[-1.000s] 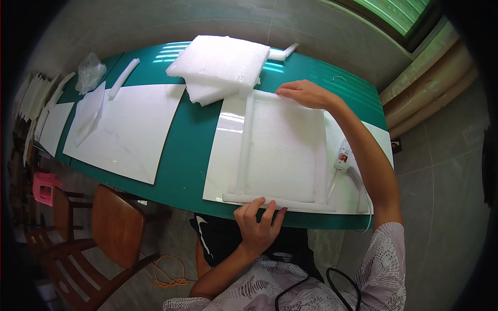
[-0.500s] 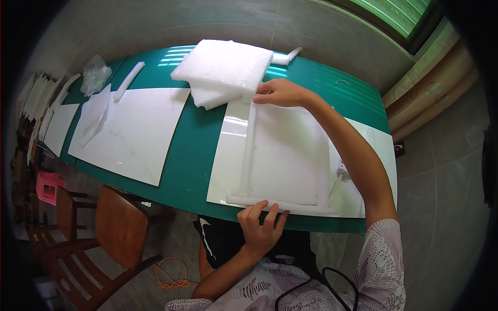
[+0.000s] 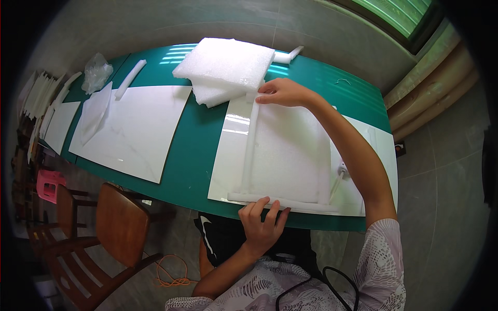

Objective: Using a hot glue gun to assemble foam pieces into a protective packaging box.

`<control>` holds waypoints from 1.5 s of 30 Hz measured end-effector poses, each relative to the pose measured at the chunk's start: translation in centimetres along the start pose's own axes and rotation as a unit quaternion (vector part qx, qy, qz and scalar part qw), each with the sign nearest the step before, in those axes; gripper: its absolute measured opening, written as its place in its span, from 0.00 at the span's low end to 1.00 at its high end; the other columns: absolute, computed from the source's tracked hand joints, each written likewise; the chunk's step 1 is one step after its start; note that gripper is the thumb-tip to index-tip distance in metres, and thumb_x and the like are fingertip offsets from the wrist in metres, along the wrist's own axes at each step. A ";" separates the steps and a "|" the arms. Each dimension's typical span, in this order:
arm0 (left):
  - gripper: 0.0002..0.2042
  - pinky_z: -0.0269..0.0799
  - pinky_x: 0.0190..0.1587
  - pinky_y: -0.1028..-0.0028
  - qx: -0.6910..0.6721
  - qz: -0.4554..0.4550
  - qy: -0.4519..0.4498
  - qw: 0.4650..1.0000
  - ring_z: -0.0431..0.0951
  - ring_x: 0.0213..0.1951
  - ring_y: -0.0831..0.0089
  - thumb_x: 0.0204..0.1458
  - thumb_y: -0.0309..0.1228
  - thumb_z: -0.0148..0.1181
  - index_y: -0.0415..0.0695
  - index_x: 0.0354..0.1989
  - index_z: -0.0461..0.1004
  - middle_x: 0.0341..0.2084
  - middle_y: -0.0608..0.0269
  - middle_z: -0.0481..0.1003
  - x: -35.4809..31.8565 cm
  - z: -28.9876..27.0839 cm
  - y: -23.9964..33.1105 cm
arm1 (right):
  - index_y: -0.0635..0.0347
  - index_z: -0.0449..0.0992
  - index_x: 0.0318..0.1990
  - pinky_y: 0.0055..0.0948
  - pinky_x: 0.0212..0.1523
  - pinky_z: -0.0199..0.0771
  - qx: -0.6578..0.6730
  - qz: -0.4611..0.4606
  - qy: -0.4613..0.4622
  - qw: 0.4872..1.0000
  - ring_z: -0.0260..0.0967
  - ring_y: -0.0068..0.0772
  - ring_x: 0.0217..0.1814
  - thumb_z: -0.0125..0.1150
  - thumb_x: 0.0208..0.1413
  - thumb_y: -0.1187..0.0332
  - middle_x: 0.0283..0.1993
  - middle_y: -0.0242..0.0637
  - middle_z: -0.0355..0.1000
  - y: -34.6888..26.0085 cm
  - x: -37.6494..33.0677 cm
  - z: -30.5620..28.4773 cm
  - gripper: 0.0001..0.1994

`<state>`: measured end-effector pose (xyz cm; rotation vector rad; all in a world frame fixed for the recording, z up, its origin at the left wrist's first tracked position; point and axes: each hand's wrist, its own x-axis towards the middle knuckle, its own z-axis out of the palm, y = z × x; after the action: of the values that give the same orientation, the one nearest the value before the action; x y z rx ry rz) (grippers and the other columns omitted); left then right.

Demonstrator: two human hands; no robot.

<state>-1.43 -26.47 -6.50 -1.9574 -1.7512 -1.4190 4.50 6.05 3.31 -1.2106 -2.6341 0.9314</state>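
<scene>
A flat white foam sheet point(image 3: 290, 153) lies on a glossy white tile point(image 3: 222, 173). One foam strip point(image 3: 250, 150) runs along the sheet's left side, and a second foam strip point(image 3: 301, 205) follows its near edge. At the far left corner my right hand point(image 3: 286, 93) pinches the upper end of the left strip between thumb and fingers. My left hand point(image 3: 263, 223) rests at the near edge, its fingers spread and their tips touching the near strip. Right of the sheet, partly behind my right forearm, is a small white nozzle-like item point(image 3: 342, 168).
Thick white foam blocks point(image 3: 225, 62) are stacked behind the tile on the green table point(image 3: 194, 135). Another white tile point(image 3: 135, 129) lies to the left, with a loose foam strip point(image 3: 129, 80) and a plastic bag point(image 3: 97, 72) near it. A wooden chair point(image 3: 122, 223) stands at the table's front.
The view has shifted very slightly. Both hands keep nearly the same places on the foam strips, and nothing has been let go.
</scene>
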 end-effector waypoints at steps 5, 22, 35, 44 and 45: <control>0.24 0.63 0.46 0.63 0.000 -0.001 0.000 1.000 0.65 0.47 0.59 0.39 0.30 0.74 0.46 0.46 0.71 0.47 0.54 0.66 -0.1 -0.1 -0.1 | 0.61 0.75 0.54 0.36 0.56 0.69 0.001 -0.014 0.076 0.997 0.70 0.42 0.56 0.60 0.54 0.48 0.53 0.47 0.73 -0.5 -2.8 -0.4 0.28; 0.08 0.69 0.43 0.71 -0.203 -0.119 0.057 0.970 0.73 0.38 0.68 0.51 0.22 0.61 0.37 0.40 0.72 0.36 0.56 0.72 3.3 -7.2 -3.8 | 0.64 0.74 0.52 0.30 0.51 0.72 0.220 0.095 0.292 0.926 0.72 0.36 0.51 0.57 0.60 0.61 0.50 0.43 0.74 -0.7 -23.8 1.5 0.18; 0.20 0.70 0.45 0.76 -0.321 -0.313 -0.347 0.824 0.73 0.43 0.75 0.64 0.39 0.48 0.33 0.53 0.70 0.45 0.57 0.75 13.5 -3.5 -10.6 | 0.65 0.52 0.69 0.30 0.50 0.71 0.243 0.184 0.172 0.937 0.73 0.36 0.47 0.54 0.61 0.51 0.55 0.54 0.71 0.0 -24.8 5.8 0.36; 0.20 0.72 0.50 0.72 -0.406 -0.381 -0.308 0.771 0.73 0.46 0.71 0.61 0.39 0.54 0.34 0.53 0.69 0.48 0.56 0.71 12.8 -3.9 -9.4 | 0.60 0.50 0.71 0.31 0.56 0.69 0.386 0.190 0.170 0.887 0.66 0.32 0.57 0.54 0.62 0.56 0.57 0.46 0.67 -1.3 -26.0 5.6 0.34; 0.20 0.72 0.50 0.72 -0.412 -0.391 -0.299 0.767 0.73 0.47 0.71 0.60 0.38 0.55 0.35 0.53 0.69 0.48 0.56 0.70 12.7 -4.0 -9.3 | 0.60 0.50 0.70 0.32 0.56 0.69 0.393 0.180 0.168 0.886 0.66 0.31 0.57 0.55 0.62 0.57 0.57 0.46 0.67 -1.0 -26.1 5.9 0.34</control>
<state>-13.00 -17.45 0.50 -2.3667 -2.8177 -2.3269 19.71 -16.04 3.30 -1.4410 -1.5112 1.4744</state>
